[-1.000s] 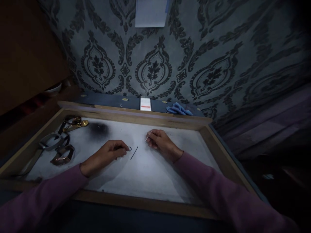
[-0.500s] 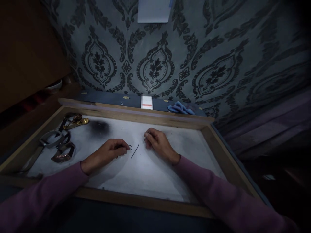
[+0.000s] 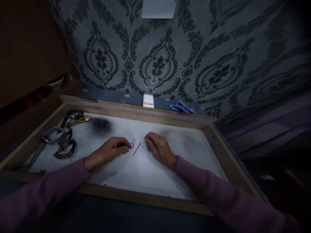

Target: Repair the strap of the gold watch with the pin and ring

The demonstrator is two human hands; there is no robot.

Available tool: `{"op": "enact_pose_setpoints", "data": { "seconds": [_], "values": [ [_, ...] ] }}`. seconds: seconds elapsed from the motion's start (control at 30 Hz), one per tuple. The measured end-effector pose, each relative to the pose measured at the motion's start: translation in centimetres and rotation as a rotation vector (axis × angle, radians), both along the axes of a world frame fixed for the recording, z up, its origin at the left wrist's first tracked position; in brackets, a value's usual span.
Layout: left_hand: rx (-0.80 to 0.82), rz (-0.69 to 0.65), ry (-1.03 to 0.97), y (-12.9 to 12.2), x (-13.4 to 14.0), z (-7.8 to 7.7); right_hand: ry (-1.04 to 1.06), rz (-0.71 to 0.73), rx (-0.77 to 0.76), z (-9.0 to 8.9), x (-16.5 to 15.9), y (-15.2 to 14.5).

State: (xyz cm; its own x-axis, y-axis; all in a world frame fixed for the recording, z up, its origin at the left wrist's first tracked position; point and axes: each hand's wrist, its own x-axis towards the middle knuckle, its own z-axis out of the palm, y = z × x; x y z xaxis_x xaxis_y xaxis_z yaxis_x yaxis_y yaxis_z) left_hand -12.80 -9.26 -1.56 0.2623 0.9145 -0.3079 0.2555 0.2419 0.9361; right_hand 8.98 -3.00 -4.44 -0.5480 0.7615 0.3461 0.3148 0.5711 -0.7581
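Observation:
In the head view my left hand [image 3: 112,149] is closed in a pinch, its fingertips at a small dark ring [image 3: 132,145] that shows just past them. A thin dark stick-like piece [image 3: 136,149] lies slantwise on the white surface between my hands. To its right, my right hand [image 3: 159,148] is closed, thumb and fingers pressed together. Whatever is between those fingertips is too small or hidden to name. Both hands are low over the white bottom [image 3: 145,174] of a shallow wooden tray.
Watches [image 3: 65,149] with metal bands and straps lie at the tray's left end, near a black smudge [image 3: 101,125]. Raised wooden edges [image 3: 136,202] surround the tray. Behind it are a small white box [image 3: 148,101] and a crumpled blue cloth [image 3: 182,106], before a patterned wall.
The view has shifted slightly. My right fingers have turned, and the small dark tip seen below them before is now out of sight. My left hand keeps its pinch at the ring.

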Motion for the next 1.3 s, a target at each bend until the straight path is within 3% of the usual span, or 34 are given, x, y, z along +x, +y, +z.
{"op": "enact_pose_setpoints", "data": {
  "seconds": [0.17,0.33,0.5,0.67,1.03,1.17,1.3],
  "values": [
    [0.01,-0.006,-0.001,0.0,-0.1,-0.3,0.075,-0.067,-0.133,0.1,0.0,0.1],
    [0.026,0.004,-0.015,0.1,-0.3,-1.2,0.239,-0.128,-0.475,-0.2,0.0,1.1],
    [0.042,-0.008,0.002,0.0,-0.2,-1.1,0.409,-0.153,-0.685,0.1,-0.1,1.8],
    [0.241,-0.071,0.098,-0.3,0.8,-0.4,0.5,-0.067,-0.892,1.3,-1.0,0.8],
    [0.593,-0.18,0.326,-0.4,1.4,0.2,0.439,0.134,-1.001,2.7,-2.3,-1.7],
    [0.576,-0.165,0.321,-0.3,1.3,0.2,0.439,0.145,-1.036,2.8,-2.4,-1.8],
    [0.545,-0.166,0.435,-0.4,0.9,0.0,0.487,0.038,-1.04,2.3,-2.2,-1.1]
  ]
}}
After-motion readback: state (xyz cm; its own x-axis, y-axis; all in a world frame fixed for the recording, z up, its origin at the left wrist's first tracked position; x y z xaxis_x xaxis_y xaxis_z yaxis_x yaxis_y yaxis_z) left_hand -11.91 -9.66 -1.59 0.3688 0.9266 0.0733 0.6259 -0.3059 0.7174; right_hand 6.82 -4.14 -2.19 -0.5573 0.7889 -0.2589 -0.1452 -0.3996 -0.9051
